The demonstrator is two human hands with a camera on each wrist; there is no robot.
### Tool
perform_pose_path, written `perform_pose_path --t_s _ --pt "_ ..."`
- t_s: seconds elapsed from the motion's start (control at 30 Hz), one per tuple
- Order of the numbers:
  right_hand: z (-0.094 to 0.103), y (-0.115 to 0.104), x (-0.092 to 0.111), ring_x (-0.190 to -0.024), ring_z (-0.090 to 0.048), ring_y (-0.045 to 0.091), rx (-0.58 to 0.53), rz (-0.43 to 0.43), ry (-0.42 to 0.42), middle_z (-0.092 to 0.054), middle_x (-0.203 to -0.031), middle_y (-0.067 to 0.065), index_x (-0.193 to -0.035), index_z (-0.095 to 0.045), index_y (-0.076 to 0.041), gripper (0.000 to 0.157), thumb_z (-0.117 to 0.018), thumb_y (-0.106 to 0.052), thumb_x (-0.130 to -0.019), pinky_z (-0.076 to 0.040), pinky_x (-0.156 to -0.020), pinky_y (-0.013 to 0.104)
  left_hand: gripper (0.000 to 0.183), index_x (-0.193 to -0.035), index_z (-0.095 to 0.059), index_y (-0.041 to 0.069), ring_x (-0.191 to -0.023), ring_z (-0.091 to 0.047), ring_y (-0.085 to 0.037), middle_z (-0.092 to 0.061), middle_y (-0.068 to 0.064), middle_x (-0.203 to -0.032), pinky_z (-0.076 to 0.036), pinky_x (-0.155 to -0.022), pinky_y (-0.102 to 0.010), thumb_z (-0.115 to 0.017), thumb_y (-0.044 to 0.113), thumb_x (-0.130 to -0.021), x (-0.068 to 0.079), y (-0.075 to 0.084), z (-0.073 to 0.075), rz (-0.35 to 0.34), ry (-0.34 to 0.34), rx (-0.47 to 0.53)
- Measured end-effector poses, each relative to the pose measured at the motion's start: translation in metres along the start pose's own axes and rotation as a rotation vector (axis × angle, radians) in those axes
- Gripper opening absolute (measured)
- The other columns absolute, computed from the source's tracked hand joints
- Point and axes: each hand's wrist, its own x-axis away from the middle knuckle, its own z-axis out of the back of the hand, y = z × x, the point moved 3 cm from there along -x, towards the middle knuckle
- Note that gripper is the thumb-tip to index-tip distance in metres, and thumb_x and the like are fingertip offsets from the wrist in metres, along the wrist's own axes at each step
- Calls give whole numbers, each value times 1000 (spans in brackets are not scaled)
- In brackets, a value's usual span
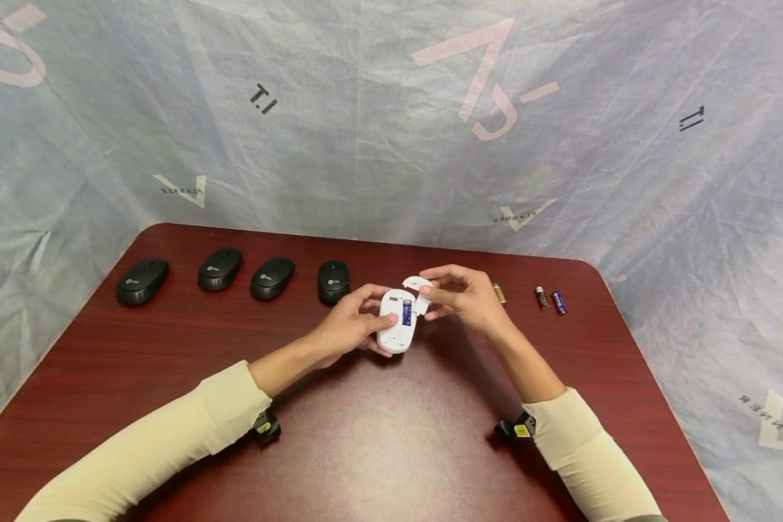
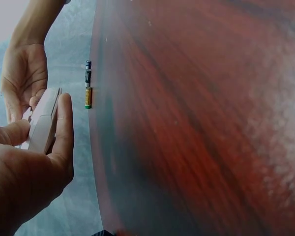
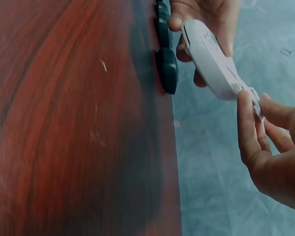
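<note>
A white computer mouse (image 1: 396, 341) is held underside up above the table by my left hand (image 1: 347, 325), thumb across its base and fingers behind it. A blue battery (image 1: 407, 313) lies in its uncovered compartment. My right hand (image 1: 471, 299) pinches the white battery cover (image 1: 419, 283) between thumb and fingers, close at the mouse's upper right edge. In the right wrist view the cover (image 3: 256, 104) sits right at the end of the mouse (image 3: 214, 61). From the left wrist side, the mouse (image 2: 43, 123) shows edge-on, its base turned away.
Several black mice (image 1: 271, 278) stand in a row along the back left of the dark red table (image 1: 391, 435). At the back right lie a gold battery (image 1: 499, 293), a black and silver battery (image 1: 541, 296) and a blue battery (image 1: 559, 302). A grey printed sheet (image 1: 365, 130) hangs behind.
</note>
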Motion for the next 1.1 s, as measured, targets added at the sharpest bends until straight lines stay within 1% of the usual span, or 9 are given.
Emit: perform_pose_path --t_s 0.17,0.23,0.37,0.5,0.63,0.77,0.9,1.0,1.1 --pt "-9 -3 2 -79 -78 14 51 22 40 -81 -105 0 -133 -76 8 33 -82 -2 -102 -71 -63 34 53 -158 -50 3 -97 -80 -29 -66 -29 -141 -75 -78 -52 -69 0 -109 2 -1 0 -2 -9 -2" --pt "-11 -4 2 -75 -75 13 78 37 63 -82 -101 -3 -130 -78 6 31 -84 -5 -102 -68 -60 31 53 -159 -50 3 -98 -80 -28 -65 -29 -141 -75 -78 -52 -69 0 -109 2 -1 0 -4 -12 -1" --pt "-15 -4 2 -69 -67 13 72 52 96 -82 -93 -9 -128 -79 6 29 -84 -6 -102 -60 -56 25 53 -158 -49 3 -98 -80 -27 -65 -29 -143 -75 -79 -52 -69 0 -109 2 0 -1 -3 -13 6" --pt "-17 -3 2 -68 -63 13 39 49 124 -81 -90 -11 -128 -78 7 30 -84 -6 -102 -55 -55 23 53 -159 -49 3 -98 -80 -27 -65 -28 -144 -75 -79 -51 -69 1 -109 2 1 -2 -3 -13 10" --pt "-19 2 1 -67 -58 9 54 52 154 -80 -89 -13 -128 -78 6 30 -84 -9 -102 -52 -58 21 53 -159 -49 3 -98 -80 -26 -64 -28 -146 -75 -78 -50 -69 1 -109 1 2 -3 -5 -13 14" --pt "-21 6 1 -72 -61 8 99 59 176 -79 -90 -14 -127 -79 3 29 -84 -11 -103 -55 -61 23 54 -159 -48 3 -99 -80 -25 -64 -28 -147 -75 -78 -49 -69 0 -109 1 3 -3 -9 -9 14" --pt "-24 8 2 -79 -64 8 124 62 189 -79 -96 -9 -126 -81 -1 26 -85 -13 -103 -59 -65 26 54 -159 -49 3 -99 -80 -25 -64 -28 -146 -75 -78 -50 -69 0 -109 0 4 -3 -22 -1 11" --pt "-26 7 3 -81 -67 10 149 83 182 -81 -103 2 -124 -81 -1 24 -85 -12 -103 -61 -67 27 53 -158 -49 2 -99 -80 -25 -65 -28 -144 -75 -78 -52 -69 0 -109 -1 5 -2 -33 5 10" --pt "-29 6 4 -81 -69 13 204 124 171 -82 -109 16 -123 -81 0 23 -84 -11 -103 -63 -68 25 53 -158 -49 2 -98 -80 -25 -65 -28 -144 -75 -78 -52 -69 1 -109 -1 6 -1 -33 5 9"
